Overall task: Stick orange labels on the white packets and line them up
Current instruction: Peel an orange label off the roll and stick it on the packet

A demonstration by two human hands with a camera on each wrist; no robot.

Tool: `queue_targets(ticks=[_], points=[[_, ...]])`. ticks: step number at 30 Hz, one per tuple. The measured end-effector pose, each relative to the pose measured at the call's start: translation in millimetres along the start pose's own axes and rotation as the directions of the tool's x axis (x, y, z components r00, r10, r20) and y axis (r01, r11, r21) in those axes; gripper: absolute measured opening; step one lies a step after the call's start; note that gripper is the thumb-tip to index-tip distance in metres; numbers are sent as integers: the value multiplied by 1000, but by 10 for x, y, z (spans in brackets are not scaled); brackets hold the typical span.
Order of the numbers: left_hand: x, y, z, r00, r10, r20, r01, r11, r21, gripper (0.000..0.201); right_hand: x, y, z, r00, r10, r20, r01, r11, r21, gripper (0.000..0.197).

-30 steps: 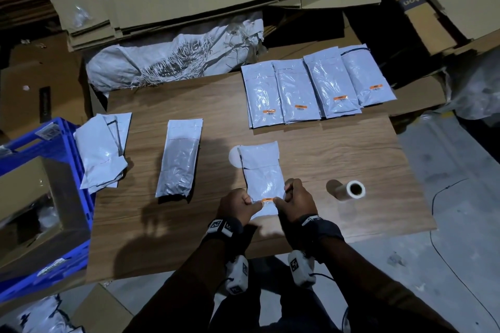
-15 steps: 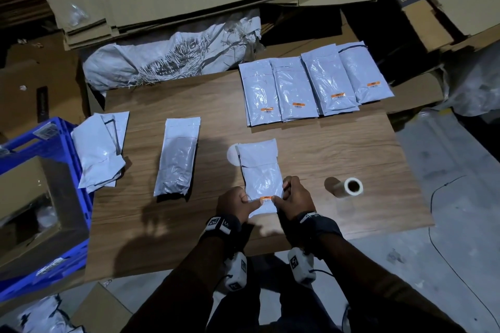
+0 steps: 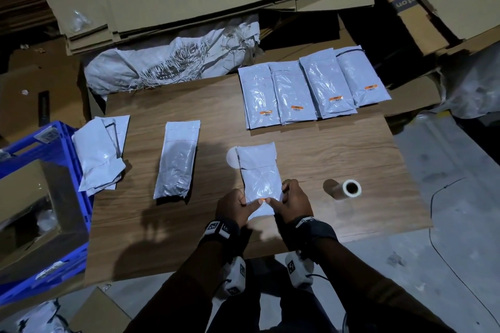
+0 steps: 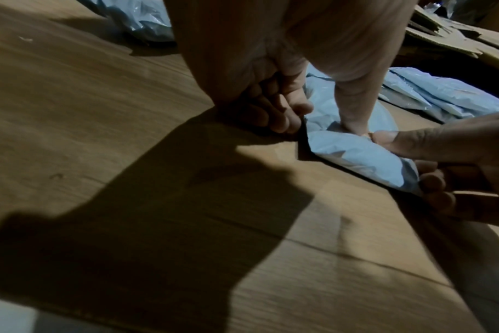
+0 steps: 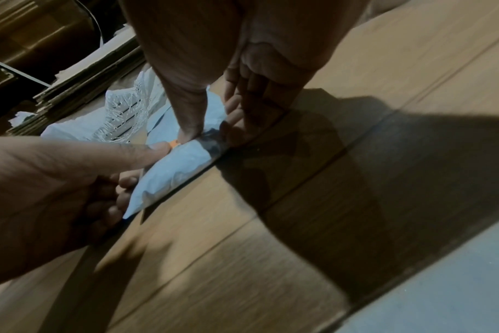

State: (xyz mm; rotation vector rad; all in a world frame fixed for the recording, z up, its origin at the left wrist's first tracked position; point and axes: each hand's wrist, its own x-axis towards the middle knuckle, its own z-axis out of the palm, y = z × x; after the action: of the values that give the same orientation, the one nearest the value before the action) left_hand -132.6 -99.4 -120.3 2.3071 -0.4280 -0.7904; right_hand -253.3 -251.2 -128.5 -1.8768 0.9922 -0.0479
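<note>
Head view: four labelled packets (image 3: 311,89) lined up at far right of the wooden table (image 3: 351,159), each with an orange label; print on them too small to read. Fifth packet (image 3: 261,178) at near centre, left hand (image 3: 234,205) and right hand (image 3: 293,201) gripping its edges, thumbs pressing the orange label (image 3: 263,200). Still unlabelled: one packet (image 3: 177,159) to the left, more in a pile (image 3: 101,154) at left edge. Label roll (image 3: 349,189) to the right. "oton" legible on a carton (image 3: 405,3) far right.

Left wrist view: thumb flat on packet, fingers curled at its edge.

Right wrist view: same grip, orange sliver between thumbs.
</note>
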Motion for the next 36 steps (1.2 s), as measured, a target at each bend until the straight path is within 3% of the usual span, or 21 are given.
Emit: queue_targets(ticks=[9, 16, 22, 29, 33, 36], points=[[1, 57, -32, 1000, -15, 21, 14, 998, 62, 47, -48, -19, -21, 1000, -18, -5, 18, 1000, 15, 42], [2, 54, -42, 999, 10, 32, -13, 997, 81, 59, -44, -10, -19, 1000, 2, -1, -2, 999, 43, 51], [0, 61, -28, 1000, 17, 18, -19, 994, 105, 52, -63, -25, -18, 1000, -16, -6, 16, 999, 40, 47], [-49, 68, -39, 997, -75, -19, 75, 997, -23, 44, -83, -39, -54, 998, 56, -36, -53, 996, 65, 47], [-59, 96, -78, 998, -47, 52, 49, 998, -27, 42, -41, 8, -31, 999, 7, 34, -4, 994, -108, 46], [-17, 58, -91, 995, -33, 95, 40, 997, -71, 36, -47, -53, -10, 1000, -6, 25, 8, 997, -83, 61]])
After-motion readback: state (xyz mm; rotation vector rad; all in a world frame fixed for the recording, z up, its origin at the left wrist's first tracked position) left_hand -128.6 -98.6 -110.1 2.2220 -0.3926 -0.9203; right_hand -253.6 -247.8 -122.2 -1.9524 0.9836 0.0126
